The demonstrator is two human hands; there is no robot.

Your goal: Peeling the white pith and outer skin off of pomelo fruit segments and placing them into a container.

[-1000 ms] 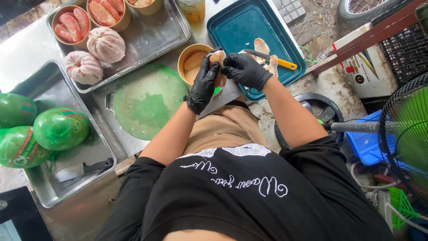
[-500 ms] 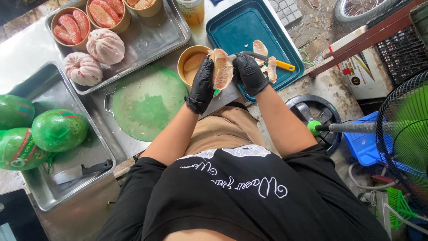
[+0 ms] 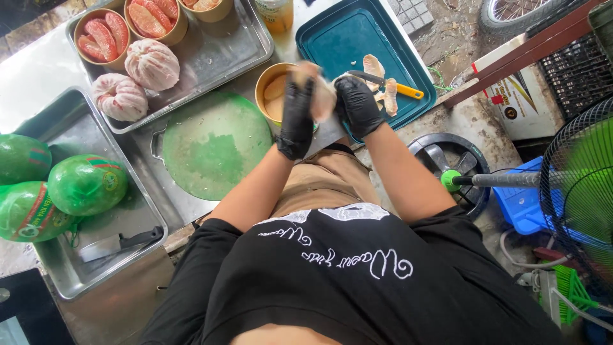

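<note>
Outdoor street fruit stall: steel trays [image 3: 211, 61], wrapped pomelos [image 3: 86, 184], standing fan [image 3: 578, 185].

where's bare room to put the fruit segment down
Free: the round green cutting board, bare; the far half of the teal plastic tray; the steel tray's right half. Crowded: the teal tray's near end, with peel scraps and the yellow-handled knife.

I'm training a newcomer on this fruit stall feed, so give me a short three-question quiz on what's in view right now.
1. True or false: both black-gloved hands grip the pale peeled fruit segment.
2. Where does the yellow-handled knife lie: A) round green cutting board, B) teal plastic tray, C) steel tray?
3. How many wrapped green whole fruits lie at the left?

Key: 1 true: left hand, right hand. 2 B. 3 three.
</note>
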